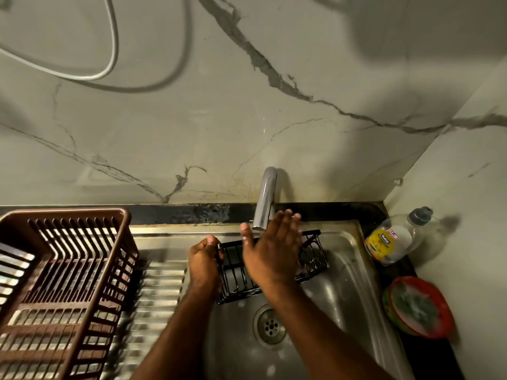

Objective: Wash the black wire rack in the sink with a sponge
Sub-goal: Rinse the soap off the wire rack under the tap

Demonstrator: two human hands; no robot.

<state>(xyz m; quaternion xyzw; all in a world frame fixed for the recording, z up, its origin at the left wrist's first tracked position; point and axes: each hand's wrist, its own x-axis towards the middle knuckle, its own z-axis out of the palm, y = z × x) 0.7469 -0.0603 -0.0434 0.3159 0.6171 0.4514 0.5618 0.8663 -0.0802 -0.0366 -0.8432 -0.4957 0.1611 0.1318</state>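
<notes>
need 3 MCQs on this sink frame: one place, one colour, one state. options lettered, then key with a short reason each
1. Where is the black wire rack?
A. In the sink, below the tap
B. Inside the dish basket
C. On the counter beside the bottle

2. What colour is the dish basket left of the sink?
A. White
B. Brown
C. Blue

3. What is the right hand doing?
A. Gripping the tap
B. Squeezing a sponge
C. Open, fingers straight, over the rack

Key:
1 A: the rack sits over the steel basin, above the drain, with the left hand gripping its left end.
2 B: its slatted plastic walls are brown.
3 C: the fingers are stretched out by the spout and hold nothing; no sponge shows in either hand.
</notes>
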